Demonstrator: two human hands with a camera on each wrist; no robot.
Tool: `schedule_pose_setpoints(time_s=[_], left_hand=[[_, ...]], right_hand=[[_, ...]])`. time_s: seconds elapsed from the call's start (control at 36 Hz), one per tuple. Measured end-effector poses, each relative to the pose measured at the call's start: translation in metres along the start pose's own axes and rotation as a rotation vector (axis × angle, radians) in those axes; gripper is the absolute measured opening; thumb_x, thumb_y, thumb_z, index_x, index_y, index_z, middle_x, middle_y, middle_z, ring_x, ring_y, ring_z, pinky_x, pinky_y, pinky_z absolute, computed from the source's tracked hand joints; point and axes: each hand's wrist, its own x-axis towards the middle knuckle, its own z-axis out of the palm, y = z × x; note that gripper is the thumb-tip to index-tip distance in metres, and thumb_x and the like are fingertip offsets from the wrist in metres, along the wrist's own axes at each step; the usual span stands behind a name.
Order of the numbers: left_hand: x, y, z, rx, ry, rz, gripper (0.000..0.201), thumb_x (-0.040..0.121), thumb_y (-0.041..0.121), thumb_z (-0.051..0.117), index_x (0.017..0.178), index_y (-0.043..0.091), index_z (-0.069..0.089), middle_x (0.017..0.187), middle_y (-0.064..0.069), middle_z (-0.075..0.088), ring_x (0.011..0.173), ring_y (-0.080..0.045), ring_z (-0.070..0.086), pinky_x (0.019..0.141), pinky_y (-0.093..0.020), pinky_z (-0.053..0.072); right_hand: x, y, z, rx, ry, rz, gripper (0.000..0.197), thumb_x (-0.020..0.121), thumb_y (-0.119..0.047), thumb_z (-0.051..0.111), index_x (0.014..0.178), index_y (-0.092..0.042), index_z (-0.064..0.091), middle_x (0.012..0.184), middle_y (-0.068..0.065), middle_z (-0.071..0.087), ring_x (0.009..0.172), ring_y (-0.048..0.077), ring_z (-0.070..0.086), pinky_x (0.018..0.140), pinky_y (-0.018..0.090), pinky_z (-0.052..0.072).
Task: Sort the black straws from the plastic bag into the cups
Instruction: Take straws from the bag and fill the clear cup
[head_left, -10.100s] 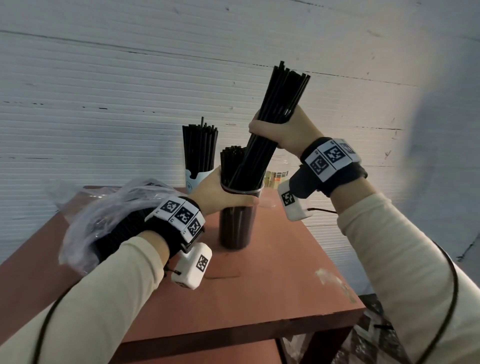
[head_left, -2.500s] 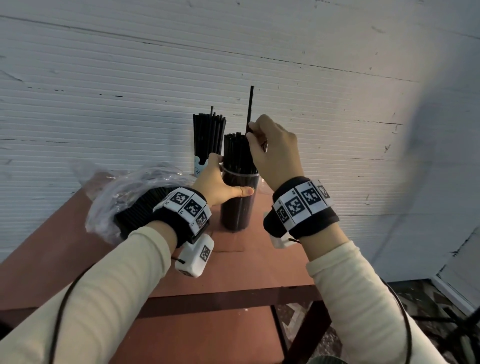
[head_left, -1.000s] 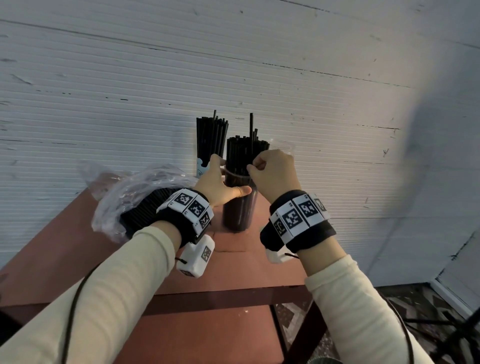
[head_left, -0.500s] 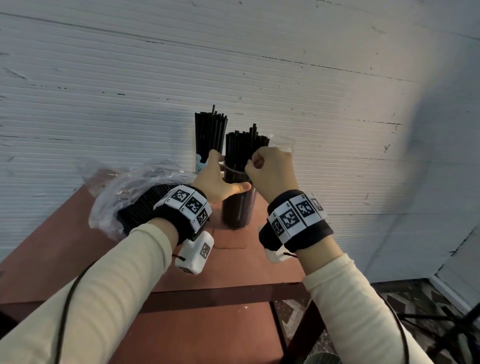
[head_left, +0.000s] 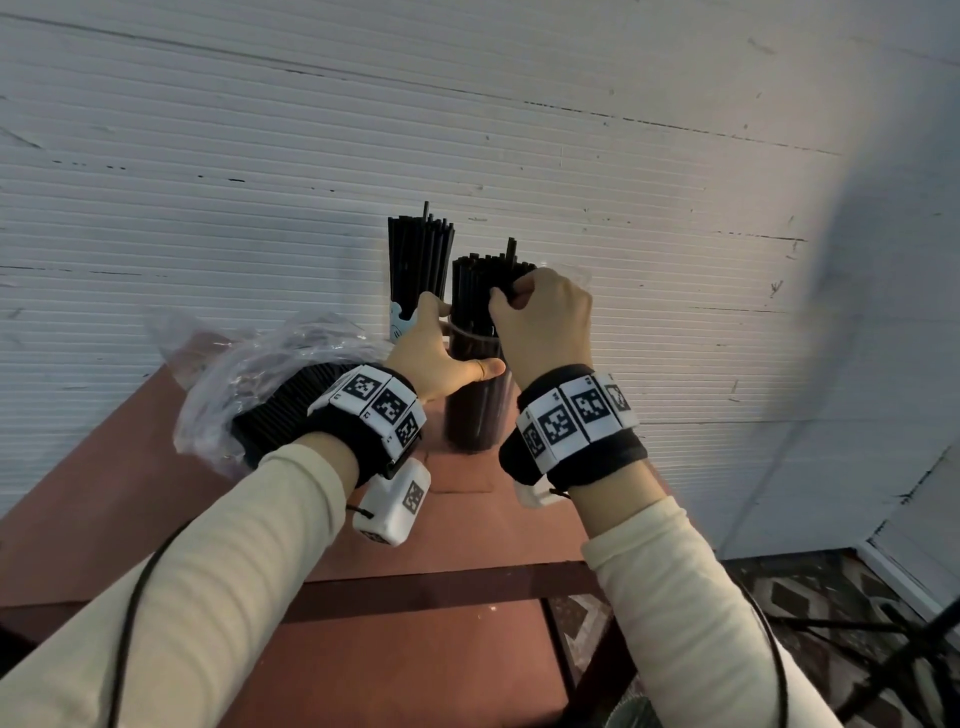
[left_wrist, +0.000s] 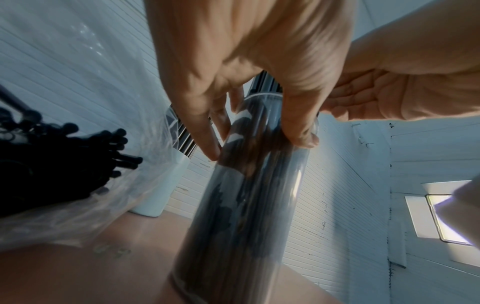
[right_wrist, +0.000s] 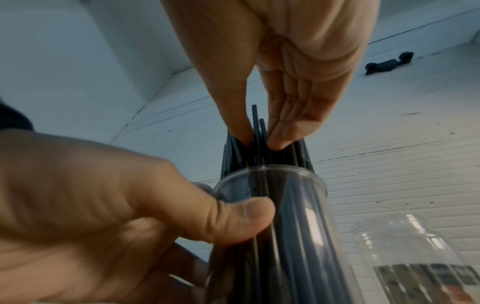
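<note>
At centre frame, left hand (head_left: 436, 358) grips the clear cup (head_left: 475, 410) on the surface (head_left: 467, 525); right hand (head_left: 543, 317) pinches upright straws (head_left: 485, 280) directly above it. Bagged straws (head_left: 280, 410) lie lower left.

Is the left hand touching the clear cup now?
Touching. In the right wrist view the left hand wraps the clear cup, its thumb pressed flat on the wall just under the rim.

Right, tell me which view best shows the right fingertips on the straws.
The right wrist view: the fingertips press on the straws above the clear cup. The head view shows only knuckles; the left wrist view hides the contact.
</note>
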Motion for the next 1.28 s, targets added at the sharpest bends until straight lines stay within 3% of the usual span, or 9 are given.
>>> schedule_pose_setpoints(time_s=[0.14, 0.31, 0.61, 0.75, 0.89, 0.94, 1.06, 1.19, 1.28], left_hand=[[0.000, 0.001, -0.001, -0.021, -0.009, -0.005, 0.077, 0.072, 0.035, 0.084, 0.126, 0.017, 0.032, 0.123, 0.000, 0.052, 0.112, -0.022, 0.054, 0.095, -0.036, 0.043], [-0.002, 0.003, -0.004, -0.043, -0.007, 0.005, 0.073, 0.073, 0.030, 0.084, 0.124, 0.015, 0.033, 0.116, 0.004, 0.049, 0.109, -0.017, 0.051, 0.090, -0.029, 0.037], [-0.002, 0.004, -0.004, -0.046, -0.011, 0.016, 0.074, 0.071, 0.029, 0.086, 0.122, 0.014, 0.034, 0.116, 0.002, 0.054, 0.109, -0.016, 0.054, 0.093, -0.032, 0.044], [0.000, 0.001, -0.002, -0.069, -0.031, 0.013, 0.071, 0.069, 0.029, 0.086, 0.116, 0.017, 0.033, 0.113, 0.000, 0.057, 0.102, -0.023, 0.064, 0.095, -0.044, 0.052], [0.000, 0.001, -0.003, -0.068, -0.022, 0.003, 0.075, 0.072, 0.029, 0.085, 0.125, 0.015, 0.034, 0.118, 0.000, 0.055, 0.110, -0.017, 0.057, 0.092, -0.031, 0.044], [0.000, 0.000, -0.004, -0.059, -0.027, 0.014, 0.074, 0.073, 0.029, 0.084, 0.126, 0.015, 0.033, 0.119, 0.000, 0.054, 0.111, -0.016, 0.053, 0.089, -0.029, 0.038], [-0.001, -0.003, -0.005, -0.079, -0.037, 0.007, 0.074, 0.071, 0.034, 0.085, 0.123, 0.019, 0.034, 0.123, 0.001, 0.056, 0.113, -0.018, 0.056, 0.098, -0.035, 0.042], [-0.001, -0.004, -0.008, -0.165, -0.099, -0.029, 0.082, 0.050, 0.050, 0.084, 0.114, 0.031, 0.036, 0.124, 0.002, 0.060, 0.112, -0.020, 0.063, 0.104, -0.048, 0.045], [0.002, -0.007, -0.008, -0.190, -0.131, -0.029, 0.087, 0.044, 0.055, 0.082, 0.114, 0.032, 0.036, 0.124, 0.001, 0.060, 0.113, -0.021, 0.063, 0.104, -0.049, 0.045]], right_hand=[[-0.002, 0.000, 0.000, 0.094, 0.013, 0.015, 0.022, 0.090, -0.025, 0.062, 0.101, -0.007, 0.069, 0.091, 0.002, 0.069, 0.089, 0.015, 0.063, 0.075, 0.020, 0.044], [0.008, 0.006, -0.008, 0.124, -0.066, -0.017, 0.009, 0.088, -0.017, 0.064, 0.081, -0.013, 0.069, 0.069, -0.010, 0.058, 0.069, 0.006, 0.056, 0.058, 0.004, 0.038], [0.011, 0.011, -0.002, -0.007, -0.192, -0.044, 0.040, 0.085, -0.012, 0.061, 0.051, -0.019, 0.040, 0.054, -0.006, 0.044, 0.051, 0.006, 0.042, 0.049, 0.012, 0.030], [-0.005, 0.015, 0.004, 0.058, -0.138, -0.034, 0.011, 0.087, -0.016, 0.062, 0.077, -0.013, 0.065, 0.072, -0.002, 0.061, 0.075, 0.016, 0.060, 0.068, 0.024, 0.046], [-0.002, 0.020, -0.005, 0.178, -0.113, -0.056, 0.009, 0.087, -0.021, 0.068, 0.090, -0.012, 0.069, 0.077, -0.007, 0.062, 0.072, 0.004, 0.057, 0.062, 0.003, 0.040], [0.000, 0.023, -0.010, 0.229, -0.084, -0.080, 0.009, 0.085, -0.022, 0.071, 0.090, -0.014, 0.069, 0.078, -0.007, 0.064, 0.072, 0.003, 0.058, 0.066, 0.003, 0.043], [0.007, 0.032, -0.017, 0.274, -0.035, -0.162, 0.026, 0.079, -0.030, 0.077, 0.094, -0.015, 0.064, 0.089, -0.002, 0.062, 0.078, 0.008, 0.058, 0.068, 0.014, 0.045], [0.017, 0.046, -0.024, 0.267, -0.145, -0.151, 0.063, 0.078, -0.046, 0.075, 0.131, -0.022, 0.048, 0.126, -0.004, 0.049, 0.104, 0.006, 0.052, 0.079, 0.012, 0.043], [0.023, 0.049, -0.026, 0.262, -0.227, -0.209, 0.064, 0.085, -0.043, 0.069, 0.141, -0.026, 0.045, 0.138, -0.007, 0.046, 0.116, 0.006, 0.050, 0.089, 0.015, 0.043]])
